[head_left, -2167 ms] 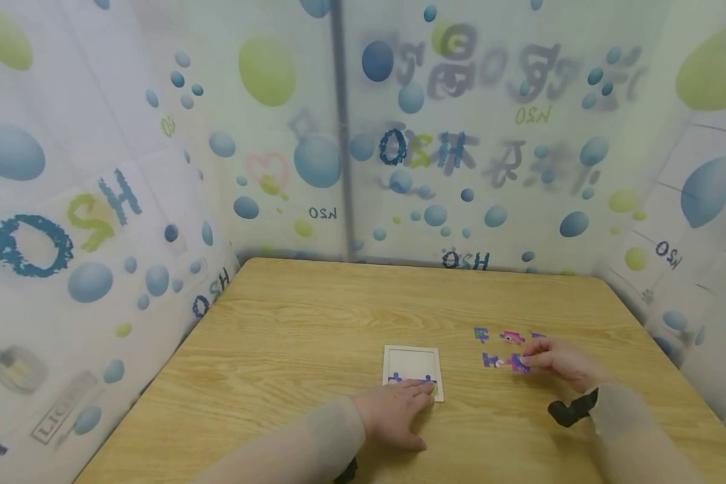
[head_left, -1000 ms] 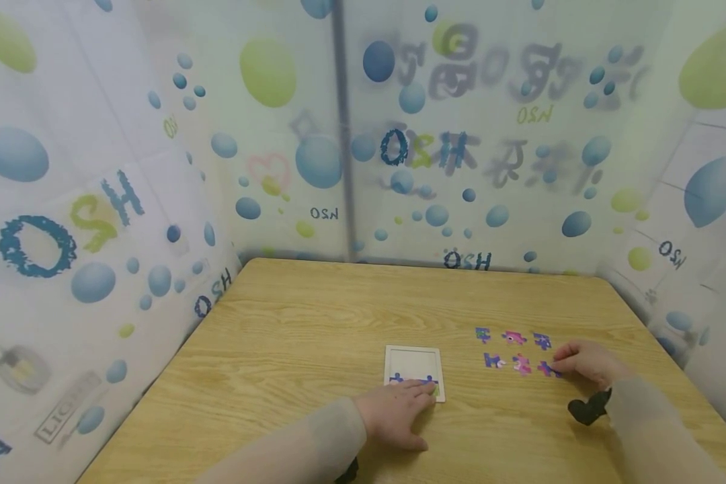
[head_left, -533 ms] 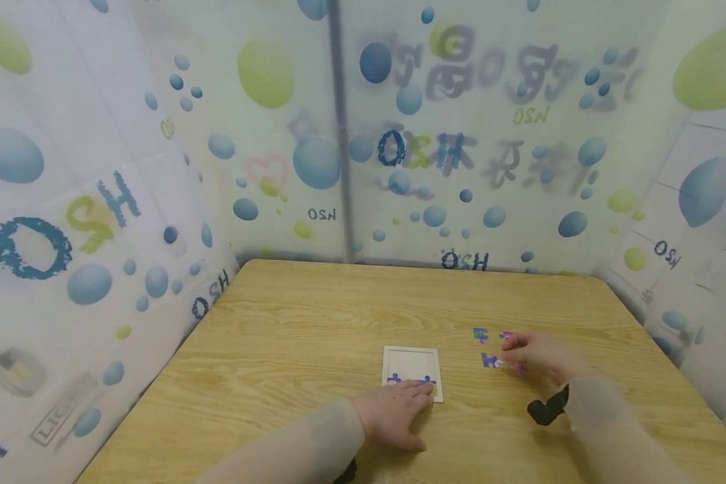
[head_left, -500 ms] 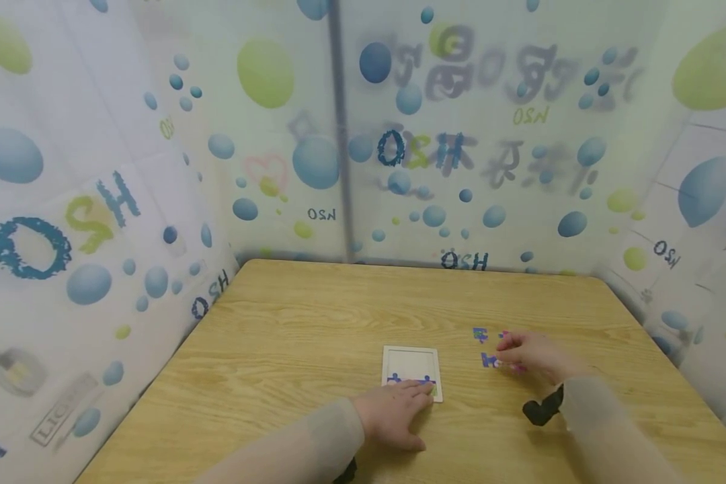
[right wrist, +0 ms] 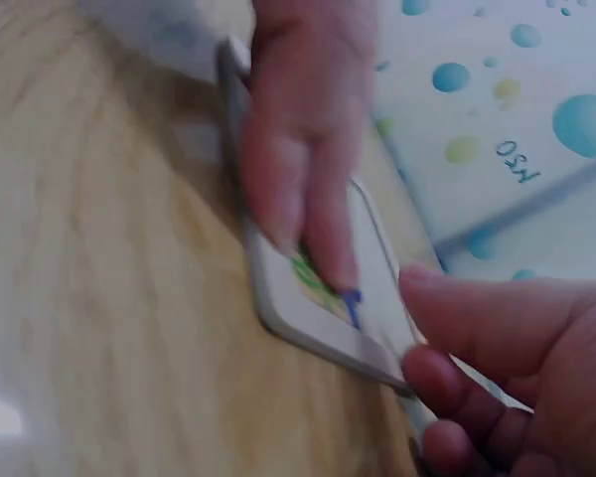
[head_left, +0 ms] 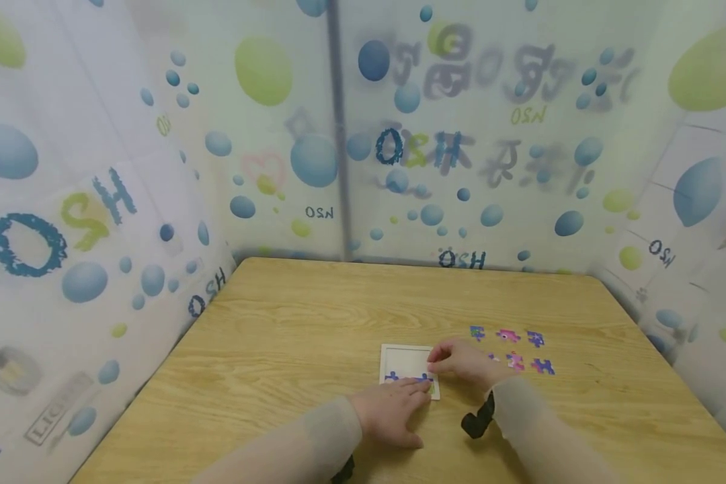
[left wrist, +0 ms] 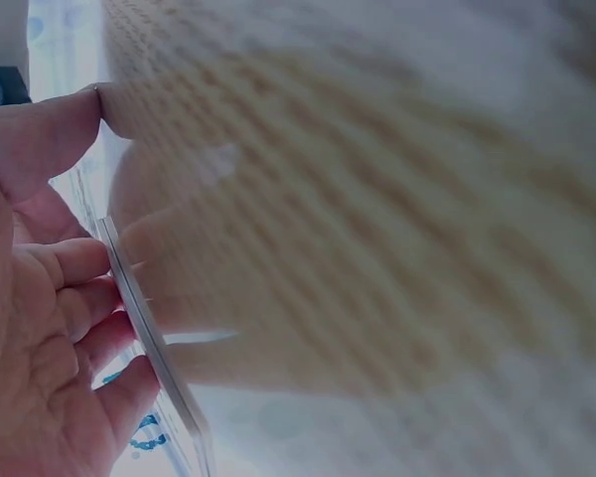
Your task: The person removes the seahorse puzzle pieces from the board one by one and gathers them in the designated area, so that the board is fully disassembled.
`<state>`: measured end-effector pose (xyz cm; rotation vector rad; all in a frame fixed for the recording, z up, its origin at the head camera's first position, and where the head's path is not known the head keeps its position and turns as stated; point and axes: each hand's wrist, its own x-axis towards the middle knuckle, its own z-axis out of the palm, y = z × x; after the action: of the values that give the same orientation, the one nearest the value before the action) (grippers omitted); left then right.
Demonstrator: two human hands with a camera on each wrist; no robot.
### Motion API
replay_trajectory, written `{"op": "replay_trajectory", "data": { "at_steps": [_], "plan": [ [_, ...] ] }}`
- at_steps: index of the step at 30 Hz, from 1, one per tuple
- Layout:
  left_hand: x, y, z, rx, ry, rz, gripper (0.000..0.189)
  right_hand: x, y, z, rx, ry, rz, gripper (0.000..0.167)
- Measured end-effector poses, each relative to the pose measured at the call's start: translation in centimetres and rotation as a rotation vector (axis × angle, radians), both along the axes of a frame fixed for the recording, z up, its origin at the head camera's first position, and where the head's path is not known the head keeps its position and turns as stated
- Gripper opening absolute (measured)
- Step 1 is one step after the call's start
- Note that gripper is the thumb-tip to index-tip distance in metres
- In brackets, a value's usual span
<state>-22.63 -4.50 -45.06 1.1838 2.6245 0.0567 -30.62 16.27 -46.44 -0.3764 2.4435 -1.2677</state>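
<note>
- On the desk [head_left: 314, 323], I locate the white puzzle tray [head_left: 407, 359], lying flat, with seated jigsaw pieces [head_left: 424, 378] along its near side.
- Left hand [head_left: 393, 411]: fingers extended across the near part of the tray, touching it.
- Right hand [head_left: 462, 361]: fingers bent at the tray's right edge; I cannot tell whether they pinch anything.
- Loose jigsaw pieces [head_left: 508, 335]: right of the tray, in two rows; I see the near row's leftmost piece partly hidden behind the right hand.
</note>
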Motion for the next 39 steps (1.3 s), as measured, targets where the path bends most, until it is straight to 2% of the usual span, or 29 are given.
{"op": "replay_trajectory", "data": {
  "at_steps": [4,10,14,21,29,35,39],
  "plan": [
    [-0.1,0.0,0.1,-0.005,-0.006,-0.006,0.072,0.2,-1.0,-0.6,0.031,0.029,-0.028,0.012],
    [-0.1,-0.1,0.1,-0.012,-0.018,0.001,0.072,0.3,-1.5,-1.4,0.006,0.037,-0.066,0.015],
    [-0.1,-0.1,0.0,-0.011,-0.001,-0.005,0.071,0.5,-1.6,-1.5,-0.017,0.054,-0.07,0.018],
    [-0.1,-0.4,0.0,0.019,0.013,-0.028,0.072,0.7,-1.7,-1.3,0.008,0.062,-0.068,0.018],
    [0.3,-1.9,0.1,0.013,0.005,-0.048,0.078,0.5,-1.6,-1.4,0.031,0.066,-0.049,0.017],
    [0.7,-3.4,0.0,0.031,-0.009,-0.024,0.077,0.5,-1.5,-1.5,0.02,0.074,-0.053,0.018],
    [1.0,-4.5,0.1,0.041,0.007,-0.016,0.077,0.5,-1.6,-1.5,0.032,0.056,-0.065,0.017]
  ]
}}
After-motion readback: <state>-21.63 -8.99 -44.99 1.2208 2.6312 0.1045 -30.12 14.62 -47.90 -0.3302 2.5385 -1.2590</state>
